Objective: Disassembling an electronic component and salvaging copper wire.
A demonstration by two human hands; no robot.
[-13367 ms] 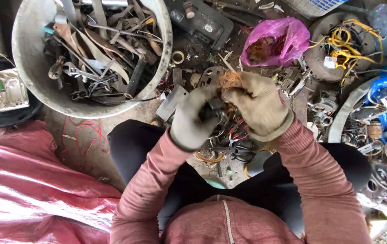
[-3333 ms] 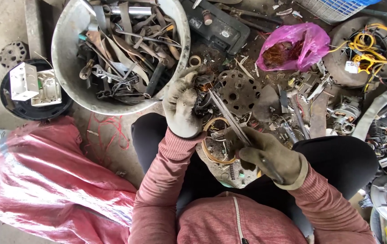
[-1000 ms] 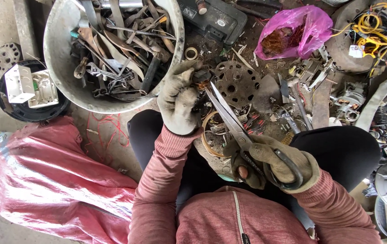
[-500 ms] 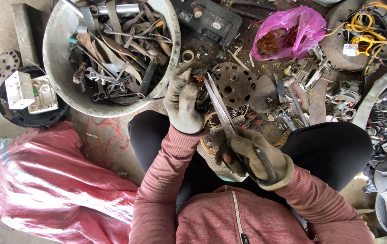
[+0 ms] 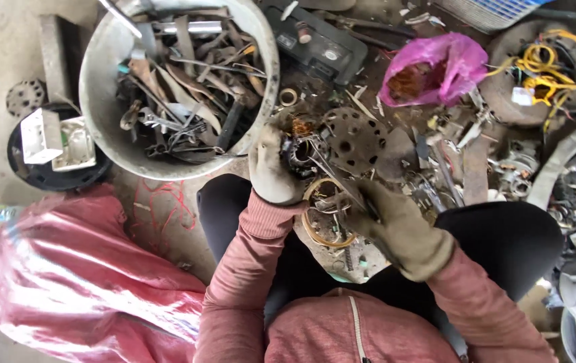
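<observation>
I am holding a small motor part (image 5: 299,149) in my left hand (image 5: 271,168), gloved fingers closed around it, just beside the rim of the grey tub (image 5: 100,81) of metal scrap. The part is sitting above my knees, with its copper winding (image 5: 301,126) showing at the top.

I am gripping a thin metal tool (image 5: 332,176) in my right hand (image 5: 402,228); the grip is wrapped shut on the handle end, and the tip is reaching into the motor part. Whether the tip is cutting or only prying, I cannot tell.

Progress, as I am judging it: the winding is not yet out. Copper is still sitting inside the part, so the stripping is under way and not finished. A loose ring of wire (image 5: 325,215) is lying just below the part, between my hands; this looks like material already freed.

A pink bag (image 5: 429,64) holding copper-coloured scrap is lying well apart, up and to the right. A perforated metal disc (image 5: 358,138) is lying just beside the part. Many unsorted pieces are lying on the ground to the right, so plenty of work appears to be remaining.
</observation>
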